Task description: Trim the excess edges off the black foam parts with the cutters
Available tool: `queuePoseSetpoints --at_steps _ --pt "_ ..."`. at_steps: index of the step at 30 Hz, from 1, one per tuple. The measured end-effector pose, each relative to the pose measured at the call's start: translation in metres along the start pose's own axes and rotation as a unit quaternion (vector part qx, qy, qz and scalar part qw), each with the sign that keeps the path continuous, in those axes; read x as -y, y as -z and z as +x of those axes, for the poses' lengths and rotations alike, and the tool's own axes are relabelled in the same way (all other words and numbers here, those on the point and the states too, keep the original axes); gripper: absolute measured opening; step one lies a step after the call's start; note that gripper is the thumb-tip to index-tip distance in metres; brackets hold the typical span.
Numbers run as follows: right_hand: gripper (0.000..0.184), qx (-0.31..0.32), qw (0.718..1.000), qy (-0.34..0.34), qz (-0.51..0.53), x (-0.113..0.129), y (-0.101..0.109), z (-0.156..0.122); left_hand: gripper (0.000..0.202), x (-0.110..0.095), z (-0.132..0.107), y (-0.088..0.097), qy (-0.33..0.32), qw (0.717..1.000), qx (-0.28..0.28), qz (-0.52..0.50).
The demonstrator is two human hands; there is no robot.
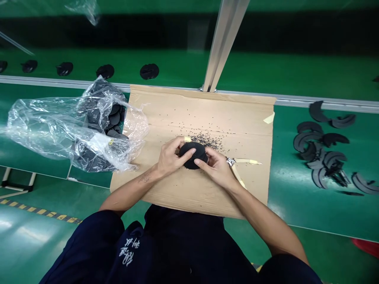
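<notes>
Between my two hands is a small stack of round black discs (192,150), held above a cardboard sheet (166,189). My left hand (171,157) grips its left side, thumb on top; a yellow wrap covers one fingertip. Around the right edge closes my right hand (217,167), its thumb against the front rim. Beyond the discs, many tiny black scraps (207,140) lie scattered on the cardboard. A pair of nippers (233,161) with pale yellow handles rests just right of my right hand, jaws partly hidden by it.
A clear plastic bag (59,118) of black discs lies at the left. Curved black pieces (318,154) are piled on the green table at right. Several black round parts (149,71) line the far side, behind a metal rail and an upright post (223,47).
</notes>
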State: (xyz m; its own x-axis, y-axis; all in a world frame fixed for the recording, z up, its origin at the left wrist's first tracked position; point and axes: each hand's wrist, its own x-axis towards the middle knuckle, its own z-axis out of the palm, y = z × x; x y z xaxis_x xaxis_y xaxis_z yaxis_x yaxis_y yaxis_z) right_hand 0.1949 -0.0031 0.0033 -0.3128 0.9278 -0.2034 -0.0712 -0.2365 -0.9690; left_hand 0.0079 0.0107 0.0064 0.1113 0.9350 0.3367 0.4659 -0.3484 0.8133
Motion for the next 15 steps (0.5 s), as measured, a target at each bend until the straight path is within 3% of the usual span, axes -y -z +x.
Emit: queuePoseSetpoints --at_steps 3,7,15 --pt "0.045 0.002 1.000 -0.001 0.014 -0.0007 -0.0008 -0.0005 0.026 0.0026 -0.0023 -0.0020 0.009 1.000 -0.022 0.004" --pt "0.043 -0.003 0.999 -0.008 0.032 -0.0015 -0.0003 -0.0001 0.025 0.0033 -0.0019 -0.0025 -0.050 0.997 -0.053 0.026" --pt "0.043 -0.002 1.000 0.028 -0.005 -0.0008 0.0021 0.0000 0.023 0.0027 0.0004 -0.0009 -0.071 0.996 -0.017 0.047"
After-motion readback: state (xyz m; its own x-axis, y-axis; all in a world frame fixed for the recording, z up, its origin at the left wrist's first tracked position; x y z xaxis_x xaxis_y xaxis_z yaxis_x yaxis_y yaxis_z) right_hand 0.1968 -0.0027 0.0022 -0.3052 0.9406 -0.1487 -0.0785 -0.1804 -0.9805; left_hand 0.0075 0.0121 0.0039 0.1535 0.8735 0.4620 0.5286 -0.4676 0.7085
